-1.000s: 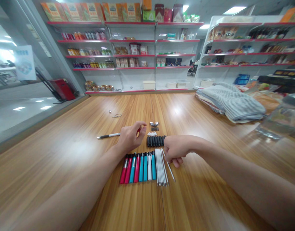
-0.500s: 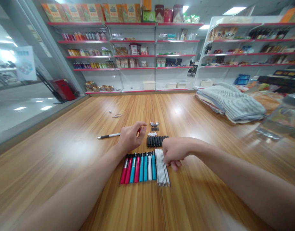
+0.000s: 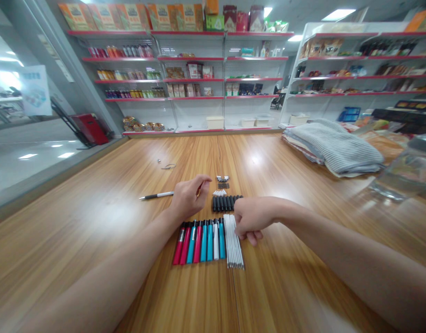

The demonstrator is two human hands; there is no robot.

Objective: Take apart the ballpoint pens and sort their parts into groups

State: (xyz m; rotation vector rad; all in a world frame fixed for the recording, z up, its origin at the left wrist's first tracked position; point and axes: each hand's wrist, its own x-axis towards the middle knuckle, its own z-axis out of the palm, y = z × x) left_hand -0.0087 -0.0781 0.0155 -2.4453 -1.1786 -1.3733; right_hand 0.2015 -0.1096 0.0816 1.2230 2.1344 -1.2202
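My left hand point(image 3: 188, 198) rests on the table above the pen barrels, its fingers loosely curled, with a gap between thumb and forefinger and no object visible there. A row of red, blue and white pen barrels point(image 3: 198, 243) lies below it. My right hand point(image 3: 249, 217) is closed, knuckles up, against the right edge of the white pen refills point(image 3: 232, 243); whatever its fingertips hold is hidden. Black grips point(image 3: 224, 203) lie above the refills, partly behind that hand. Farther up are small white tips point(image 3: 219, 193), springs point(image 3: 223, 186) and shiny metal pieces point(image 3: 222, 178).
A white-and-black pen point(image 3: 156, 196) lies left of my left hand, with a thin loop point(image 3: 169, 166) beyond it. Folded striped cloths point(image 3: 334, 145) and a clear jar point(image 3: 403, 171) stand on the right. Stocked shelves point(image 3: 190, 79) line the back.
The rightmost refills have shifted slightly left at their lower ends, closer to the bundle. Both hands stay almost in the same place.
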